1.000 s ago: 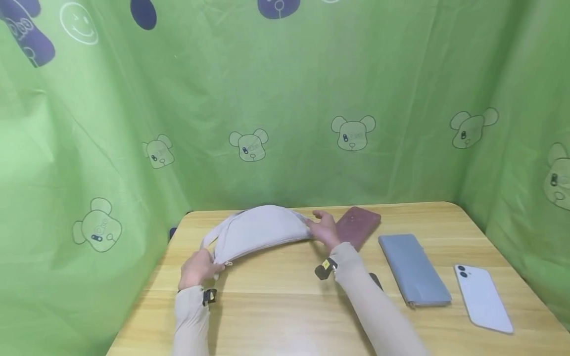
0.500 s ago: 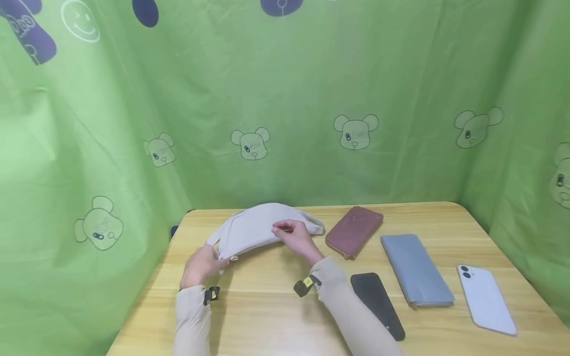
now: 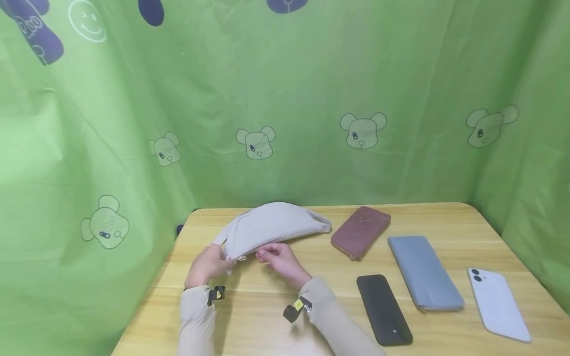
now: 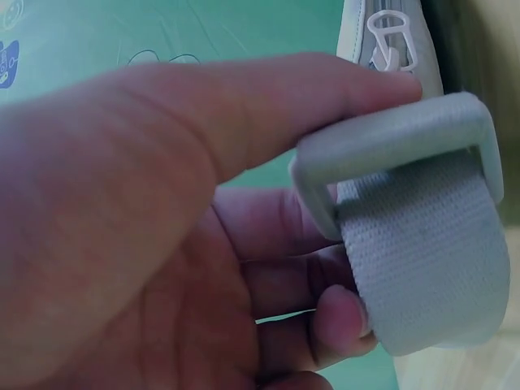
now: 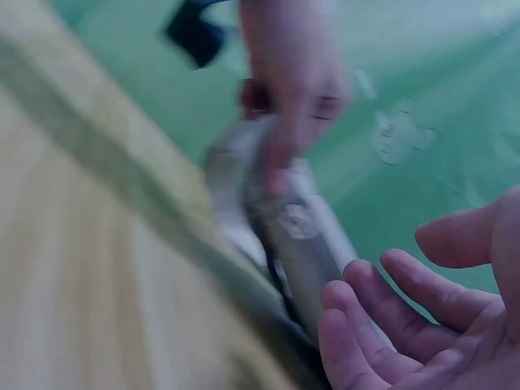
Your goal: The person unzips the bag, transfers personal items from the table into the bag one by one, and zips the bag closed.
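A beige crescent-shaped bag lies on the wooden table, near its far left. My left hand grips the bag's left end. In the left wrist view its thumb and fingers pinch the grey webbing strap at its plastic loop, just below the zipper pull. My right hand is at the bag's lower front edge, close to the left hand. In the blurred right wrist view its fingers are loosely spread beside the bag and hold nothing.
To the right of the bag lie a maroon wallet, a black phone, a long grey-blue wallet and a white phone. A green printed curtain closes in the back and both sides.
My right hand has slid from the bag's right end leftward along its front edge to beside the left hand, which uncovers the black phone. The left hand keeps its grip.
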